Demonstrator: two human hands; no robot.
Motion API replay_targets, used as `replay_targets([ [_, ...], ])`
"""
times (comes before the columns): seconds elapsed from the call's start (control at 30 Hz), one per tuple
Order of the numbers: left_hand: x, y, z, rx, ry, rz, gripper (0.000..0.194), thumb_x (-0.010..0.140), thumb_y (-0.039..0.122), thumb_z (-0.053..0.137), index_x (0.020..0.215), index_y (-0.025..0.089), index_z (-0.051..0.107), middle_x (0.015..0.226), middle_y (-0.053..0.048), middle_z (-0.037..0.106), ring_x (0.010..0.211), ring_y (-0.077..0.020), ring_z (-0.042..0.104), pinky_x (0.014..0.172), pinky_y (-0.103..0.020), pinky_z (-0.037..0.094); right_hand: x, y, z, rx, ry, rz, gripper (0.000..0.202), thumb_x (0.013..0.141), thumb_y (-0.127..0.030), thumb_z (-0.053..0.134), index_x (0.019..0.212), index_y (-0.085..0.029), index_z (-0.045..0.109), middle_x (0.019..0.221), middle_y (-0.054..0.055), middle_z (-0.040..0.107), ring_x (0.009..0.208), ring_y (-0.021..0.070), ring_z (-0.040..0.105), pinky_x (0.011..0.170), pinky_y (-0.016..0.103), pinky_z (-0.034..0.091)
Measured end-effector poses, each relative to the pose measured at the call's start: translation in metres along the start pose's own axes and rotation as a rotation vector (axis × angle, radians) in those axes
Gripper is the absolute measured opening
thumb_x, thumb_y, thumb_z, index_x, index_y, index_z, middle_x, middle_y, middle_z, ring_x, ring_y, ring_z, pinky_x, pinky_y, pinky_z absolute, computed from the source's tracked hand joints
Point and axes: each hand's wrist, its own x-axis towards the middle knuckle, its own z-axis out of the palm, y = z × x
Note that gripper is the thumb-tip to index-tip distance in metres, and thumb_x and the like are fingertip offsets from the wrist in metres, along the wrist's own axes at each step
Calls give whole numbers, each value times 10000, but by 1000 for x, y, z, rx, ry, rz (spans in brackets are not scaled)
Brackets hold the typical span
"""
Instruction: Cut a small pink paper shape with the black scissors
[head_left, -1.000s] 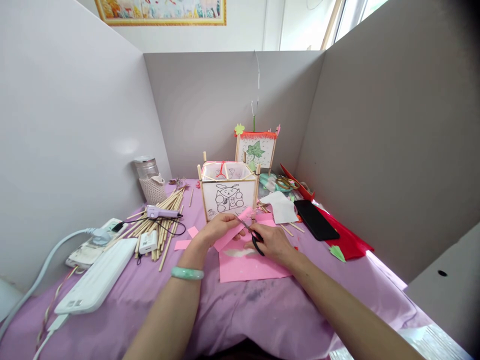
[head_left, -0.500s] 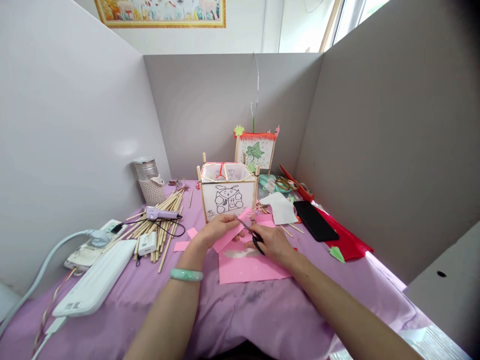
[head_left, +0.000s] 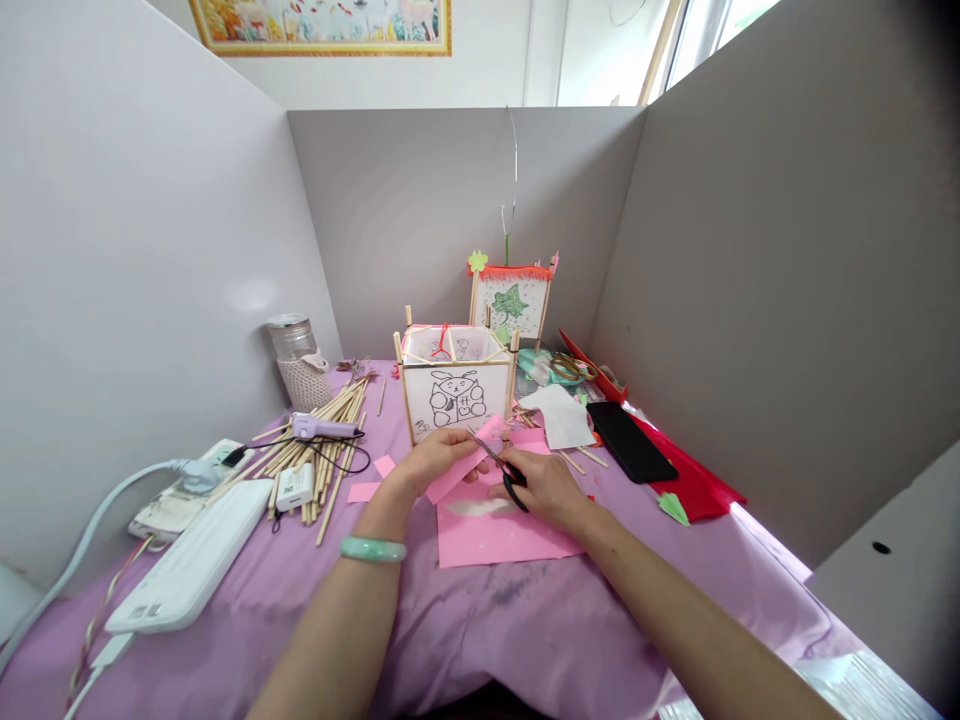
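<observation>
Left of the lantern (head_left: 459, 398), we see a white block (head_left: 191, 560) with a label too small for us to read, then a jar (head_left: 301, 375) in a knit sleeve, contents unclear. Just before the lantern, our left hand (head_left: 442, 452) pinches a pink strip (head_left: 450, 484), fingers closed. The lantern's top is open, red string (head_left: 443, 340) at its middle. Our right hand (head_left: 551, 490) curls round scissors (head_left: 513, 487), blades at the strip, over a pink sheet (head_left: 495, 542); purple cloth (head_left: 570, 630) reaches from there toward us. Right of the lantern lies a phone (head_left: 632, 440).
</observation>
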Motion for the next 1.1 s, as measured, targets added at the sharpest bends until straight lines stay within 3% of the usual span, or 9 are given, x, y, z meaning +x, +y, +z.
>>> replay_targets([
  [0.3, 2, 2, 0, -75, 103, 11, 263, 741, 370, 619, 764, 108, 620, 763, -93, 668, 605, -142, 594, 610, -270, 486, -1, 2, 0, -4, 8, -36, 401, 761, -536, 595, 987, -205, 598, 757, 3, 624, 652, 135, 557, 560, 209, 312],
  [1.1, 5, -5, -2, -97, 77, 27, 289, 773, 402, 597, 787, 114, 619, 787, -99, 673, 663, -162, 623, 670, -291, 495, -1, 6, 4, -50, 43, -53, 349, 784, -534, 581, 889, -201, 593, 742, -7, 636, 613, 123, 547, 547, 220, 288],
])
